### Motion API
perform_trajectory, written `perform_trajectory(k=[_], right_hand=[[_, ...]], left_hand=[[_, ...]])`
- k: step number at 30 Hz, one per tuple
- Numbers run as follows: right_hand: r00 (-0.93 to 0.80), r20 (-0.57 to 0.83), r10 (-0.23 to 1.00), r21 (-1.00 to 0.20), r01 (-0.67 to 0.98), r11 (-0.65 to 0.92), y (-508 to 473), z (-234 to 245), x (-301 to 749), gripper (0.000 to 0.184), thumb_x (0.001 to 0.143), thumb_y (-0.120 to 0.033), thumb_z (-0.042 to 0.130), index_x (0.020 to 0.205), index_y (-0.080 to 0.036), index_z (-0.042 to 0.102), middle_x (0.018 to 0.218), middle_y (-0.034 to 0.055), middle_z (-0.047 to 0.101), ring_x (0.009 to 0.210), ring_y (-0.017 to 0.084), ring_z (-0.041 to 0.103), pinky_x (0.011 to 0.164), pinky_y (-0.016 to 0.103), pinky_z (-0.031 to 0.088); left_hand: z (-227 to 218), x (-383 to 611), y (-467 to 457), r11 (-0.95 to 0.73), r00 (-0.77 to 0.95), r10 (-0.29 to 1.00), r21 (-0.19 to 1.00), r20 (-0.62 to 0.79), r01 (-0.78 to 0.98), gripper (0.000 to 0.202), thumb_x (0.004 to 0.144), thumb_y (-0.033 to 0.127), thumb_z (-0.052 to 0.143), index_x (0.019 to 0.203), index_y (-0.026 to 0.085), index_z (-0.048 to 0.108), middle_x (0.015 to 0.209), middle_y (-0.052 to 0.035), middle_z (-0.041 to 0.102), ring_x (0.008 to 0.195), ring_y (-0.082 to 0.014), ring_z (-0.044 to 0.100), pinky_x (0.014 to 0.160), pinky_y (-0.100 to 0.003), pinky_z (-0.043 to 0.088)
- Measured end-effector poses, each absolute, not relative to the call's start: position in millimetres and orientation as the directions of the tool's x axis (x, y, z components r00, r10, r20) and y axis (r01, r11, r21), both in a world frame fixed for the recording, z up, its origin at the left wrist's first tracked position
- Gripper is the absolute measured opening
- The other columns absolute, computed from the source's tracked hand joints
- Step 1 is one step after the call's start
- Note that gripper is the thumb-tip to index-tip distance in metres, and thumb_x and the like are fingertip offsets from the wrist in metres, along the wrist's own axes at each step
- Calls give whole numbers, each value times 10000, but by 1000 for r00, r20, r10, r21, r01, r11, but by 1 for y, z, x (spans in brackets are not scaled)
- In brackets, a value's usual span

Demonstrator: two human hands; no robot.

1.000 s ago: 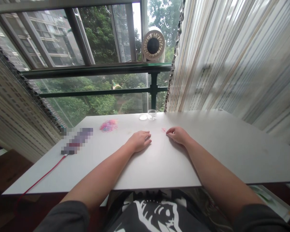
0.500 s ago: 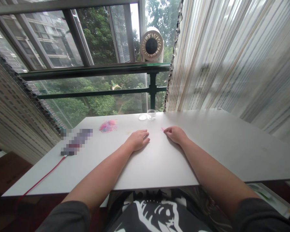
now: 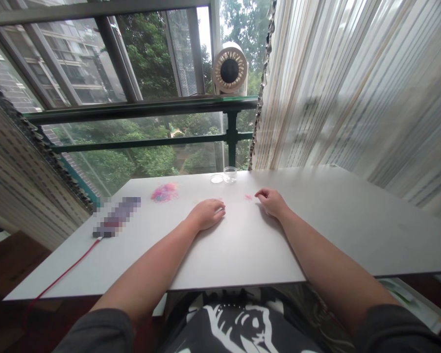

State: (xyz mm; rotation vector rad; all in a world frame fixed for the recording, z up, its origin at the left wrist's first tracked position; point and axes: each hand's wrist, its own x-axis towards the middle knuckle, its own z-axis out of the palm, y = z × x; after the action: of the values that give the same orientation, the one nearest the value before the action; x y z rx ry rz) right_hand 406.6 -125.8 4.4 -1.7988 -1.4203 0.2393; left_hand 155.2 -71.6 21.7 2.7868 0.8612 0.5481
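Observation:
My left hand (image 3: pixel 207 214) rests palm down on the white table (image 3: pixel 242 245), fingers stretched forward and together. My right hand (image 3: pixel 272 201) lies to its right with fingers curled in a loose pinch; what is in them, if anything, is too small to make out. A tiny pink bit (image 3: pixel 248 197) lies on the table just left of my right fingertips, apart from them. A heap of pink and coloured small pieces (image 3: pixel 164 192) sits further left, beyond my left hand.
A small clear cup (image 3: pixel 230 174) and its round lid (image 3: pixel 217 179) stand at the table's far edge. A blurred dark object (image 3: pixel 116 216) with a red cable (image 3: pixel 59 279) lies at left. Behind are a railing, a fan (image 3: pixel 230 70) and a curtain (image 3: pixel 353 88).
My right hand has lifted slightly and drawn right, away from the tiny pink bit it was touching. My left hand stayed almost in place.

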Motion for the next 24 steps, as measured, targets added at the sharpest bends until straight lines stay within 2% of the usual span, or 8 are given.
perform_trajectory(k=[4, 8, 11, 14, 19, 22, 24], right_hand=[[354, 311, 882, -706, 708, -35, -125, 3, 407, 242, 663, -238, 410, 725, -170, 633, 552, -6, 557, 517, 118, 482, 514, 218, 359], [355, 308, 883, -723, 691, -26, -124, 1, 409, 252, 665, -233, 382, 727, -169, 619, 504, -18, 513, 472, 111, 449, 493, 219, 347], [351, 316, 882, -728, 686, -12, -123, 0, 410, 248, 663, -230, 375, 712, -165, 610, 500, -18, 508, 472, 110, 442, 497, 219, 344], [358, 310, 881, -735, 678, -17, -123, 1, 409, 248, 666, -239, 376, 709, -159, 607, 493, -17, 503, 464, 109, 433, 492, 222, 338], [371, 308, 876, -728, 685, -34, -126, 4, 405, 228, 669, -318, 445, 674, -157, 606, 518, -11, 520, 489, 111, 443, 493, 225, 328], [336, 304, 891, -719, 695, -17, -129, 6, 401, 246, 672, -379, 480, 599, -159, 563, 509, -19, 494, 486, 101, 425, 483, 220, 310], [278, 290, 916, -703, 712, 6, -132, 7, 398, 315, 686, -429, 477, 517, -163, 492, 445, -38, 401, 446, 85, 365, 461, 218, 280]], left_hand=[[25, 151, -69, -779, 724, 626, 258, 290, 571, 280, 768, 384, 432, 837, 215, 646, 909, -30, 651, 854, -166, 577, 778, -256, 425], [29, 143, -63, -733, 656, 679, 244, 330, 635, 345, 768, 436, 405, 689, 200, 644, 742, -35, 655, 694, -156, 571, 648, -246, 410], [32, 135, -56, -693, 589, 717, 289, 373, 660, 368, 754, 455, 407, 647, 189, 639, 677, -29, 649, 638, -145, 557, 592, -233, 388], [36, 122, -46, -631, 473, 769, 389, 430, 671, 374, 740, 457, 416, 646, 179, 647, 660, -27, 654, 625, -143, 557, 585, -230, 388], [41, 85, -26, -467, 172, 849, 560, 499, 684, 367, 734, 447, 425, 702, 169, 662, 736, -38, 677, 687, -157, 585, 628, -234, 418], [40, 63, -14, -378, 76, 878, 585, 473, 718, 354, 755, 426, 407, 775, 184, 665, 776, -36, 679, 724, -165, 591, 668, -245, 425], [35, 50, -10, -328, 86, 907, 563, 413, 759, 325, 760, 394, 415, 838, 193, 658, 850, -37, 674, 781, -173, 590, 703, -251, 426]])
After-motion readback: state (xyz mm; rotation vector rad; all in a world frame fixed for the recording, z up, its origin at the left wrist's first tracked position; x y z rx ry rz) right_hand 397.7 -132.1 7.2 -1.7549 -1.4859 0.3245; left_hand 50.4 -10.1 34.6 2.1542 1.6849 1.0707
